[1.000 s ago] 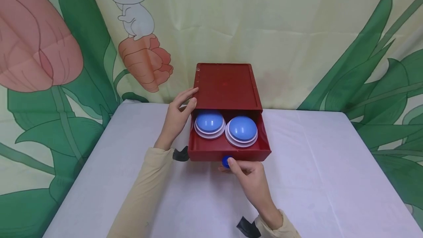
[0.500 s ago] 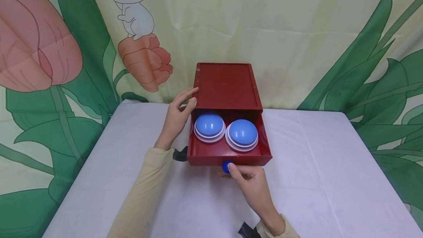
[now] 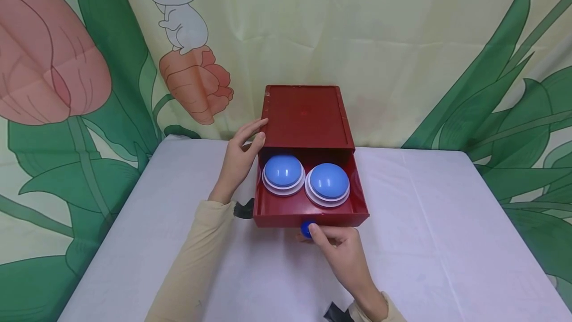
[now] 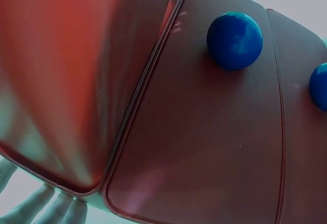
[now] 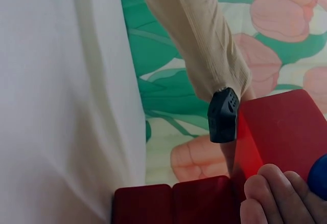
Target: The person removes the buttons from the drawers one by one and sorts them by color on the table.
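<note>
A dark red drawer cabinet (image 3: 308,116) stands at the table's back edge. Its top drawer (image 3: 281,220) is pulled out toward me. Inside sit two round, blue-domed push buttons with white bases, a left button (image 3: 283,170) and a right button (image 3: 329,181). Thumb and fingers of my right hand (image 3: 346,255) pinch the drawer's blue knob (image 3: 306,229). My left hand (image 3: 237,163) rests against the cabinet's left side, its fingers mostly straight. Closed drawers with a round blue knob (image 4: 235,41) show in the left wrist view.
A white cloth covers the table (image 3: 447,242). Behind it hangs a curtain (image 3: 380,63) printed with flowers, leaves and a rabbit. A black camera (image 5: 224,115) sits on the left wrist.
The drawer has slid farther out toward me, with my right hand on its knob. Both push buttons have moved along inside it. My left hand has stayed at the cabinet's side.
</note>
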Tool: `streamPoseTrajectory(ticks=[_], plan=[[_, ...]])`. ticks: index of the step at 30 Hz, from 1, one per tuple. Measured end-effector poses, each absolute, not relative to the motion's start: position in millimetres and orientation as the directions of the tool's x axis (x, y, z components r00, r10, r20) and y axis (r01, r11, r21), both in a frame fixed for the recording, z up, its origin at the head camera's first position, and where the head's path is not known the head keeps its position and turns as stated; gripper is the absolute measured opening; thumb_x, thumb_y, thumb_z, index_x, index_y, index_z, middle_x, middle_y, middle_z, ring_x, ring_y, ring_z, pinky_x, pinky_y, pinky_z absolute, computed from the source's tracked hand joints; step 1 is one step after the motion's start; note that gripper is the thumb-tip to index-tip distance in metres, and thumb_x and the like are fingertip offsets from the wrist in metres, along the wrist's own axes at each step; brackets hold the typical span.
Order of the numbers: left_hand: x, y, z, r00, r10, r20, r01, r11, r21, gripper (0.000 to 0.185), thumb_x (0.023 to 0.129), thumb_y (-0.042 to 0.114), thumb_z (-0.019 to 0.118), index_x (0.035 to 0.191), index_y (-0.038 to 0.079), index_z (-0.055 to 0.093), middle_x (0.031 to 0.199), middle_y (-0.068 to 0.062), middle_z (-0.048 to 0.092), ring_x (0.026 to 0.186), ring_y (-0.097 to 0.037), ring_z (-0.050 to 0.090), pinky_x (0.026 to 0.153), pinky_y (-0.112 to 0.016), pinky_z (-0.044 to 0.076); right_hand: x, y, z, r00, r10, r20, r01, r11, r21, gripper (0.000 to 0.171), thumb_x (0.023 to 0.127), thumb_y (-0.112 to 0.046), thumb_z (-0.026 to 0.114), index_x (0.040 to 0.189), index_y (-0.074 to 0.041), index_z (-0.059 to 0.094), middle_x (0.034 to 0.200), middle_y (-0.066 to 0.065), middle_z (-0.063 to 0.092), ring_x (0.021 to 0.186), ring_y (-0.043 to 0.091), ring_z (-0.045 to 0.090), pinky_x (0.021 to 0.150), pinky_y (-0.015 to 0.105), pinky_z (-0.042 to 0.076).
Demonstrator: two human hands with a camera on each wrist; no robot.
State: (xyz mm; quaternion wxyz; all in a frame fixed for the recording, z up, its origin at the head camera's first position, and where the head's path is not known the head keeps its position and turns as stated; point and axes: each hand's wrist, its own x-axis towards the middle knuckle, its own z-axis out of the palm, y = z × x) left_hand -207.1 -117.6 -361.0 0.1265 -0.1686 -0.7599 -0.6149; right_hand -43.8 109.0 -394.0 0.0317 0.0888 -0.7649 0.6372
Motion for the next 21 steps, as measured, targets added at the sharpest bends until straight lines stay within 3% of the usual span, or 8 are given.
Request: streamPoseTrajectory(ticks=[9,16,21], plan=[[-205.5,-116.0,-357.2,-0.922,0.099,0.374,0.387,0.178,0.905,0.042,0.101,0.015,0.053,0.143,0.007,0.054,0.152,-0.013,0.043,0.132,-0.029,0.049,0.105,-0.053,0.044,-41.4,110.6,-394.8,-0.982,-0.113,0.154,-0.170,0.155,-0.973,0.020,0.097,-0.014,0.063,0.102,-0.001,0.077,0.090,0.008,0.077,0.084,0.023,0.075,0.080,0.026,0.058],[-207.1,-117.0,-361.1,-0.914,0.097,0.394,0.405,0.175,0.897,0.040,0.101,0.023,0.056,0.141,0.018,0.058,0.148,-0.002,0.047,0.128,-0.018,0.051,0.103,-0.047,0.047,-38.5,109.5,-393.5,-0.984,-0.112,0.138,-0.155,0.159,-0.975,0.021,0.097,-0.014,0.062,0.102,-0.001,0.077,0.091,0.005,0.077,0.084,0.026,0.075,0.080,0.025,0.057],[-207.2,-117.1,-361.4,-0.907,0.098,0.411,0.422,0.173,0.890,0.040,0.101,0.025,0.056,0.140,0.019,0.058,0.148,-0.001,0.048,0.127,-0.018,0.052,0.102,-0.048,0.047,-38.0,109.1,-392.9,-0.985,-0.117,0.129,-0.147,0.155,-0.977,0.020,0.097,-0.015,0.062,0.102,-0.002,0.077,0.090,0.004,0.077,0.085,0.029,0.075,0.080,0.026,0.058]])
